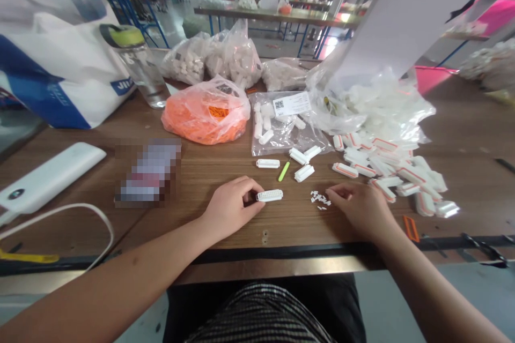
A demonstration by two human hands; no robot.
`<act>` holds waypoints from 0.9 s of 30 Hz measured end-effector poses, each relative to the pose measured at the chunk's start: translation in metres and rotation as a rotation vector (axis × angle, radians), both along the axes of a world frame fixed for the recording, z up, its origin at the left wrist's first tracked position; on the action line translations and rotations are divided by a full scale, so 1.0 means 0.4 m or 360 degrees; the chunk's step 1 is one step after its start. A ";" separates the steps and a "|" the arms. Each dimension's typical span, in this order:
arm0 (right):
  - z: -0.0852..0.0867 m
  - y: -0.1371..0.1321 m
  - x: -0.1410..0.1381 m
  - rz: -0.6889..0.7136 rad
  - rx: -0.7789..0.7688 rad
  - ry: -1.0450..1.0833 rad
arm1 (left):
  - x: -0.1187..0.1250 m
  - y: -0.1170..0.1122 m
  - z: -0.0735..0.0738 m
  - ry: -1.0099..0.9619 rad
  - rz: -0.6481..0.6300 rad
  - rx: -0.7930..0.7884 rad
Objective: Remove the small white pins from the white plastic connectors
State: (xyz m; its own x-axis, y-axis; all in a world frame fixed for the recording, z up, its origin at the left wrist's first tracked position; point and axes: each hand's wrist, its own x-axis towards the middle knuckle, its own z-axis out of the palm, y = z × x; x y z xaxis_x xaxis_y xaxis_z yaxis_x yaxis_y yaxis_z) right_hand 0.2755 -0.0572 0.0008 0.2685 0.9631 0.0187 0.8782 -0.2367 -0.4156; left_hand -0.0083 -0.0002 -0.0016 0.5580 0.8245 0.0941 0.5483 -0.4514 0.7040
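On the wooden bench (pixel 169 236), the left hand (pixel 231 209) pinches a white connector housing (pixel 270 195) by its left end, fingers narrow. The right hand (pixel 362 210) lies palm down, its fingertips (pixel 332 191) just beside small white pieces (pixel 320 200); whether they hold one cannot be told. Caution: a careless fingertip could scatter the pieces, and a slack pinch could drop the housing. The left forearm (pixel 120 278) and right forearm (pixel 426 284) reach forward across the bench edge.

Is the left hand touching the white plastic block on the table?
Touching: the head view shows the left hand with its fingers against the left end of the white plastic block.
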 end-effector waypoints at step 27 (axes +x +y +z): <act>0.011 0.094 -0.243 0.1195 0.0506 0.0440 | 0.005 -0.001 -0.016 -0.0077 0.0029 -0.0027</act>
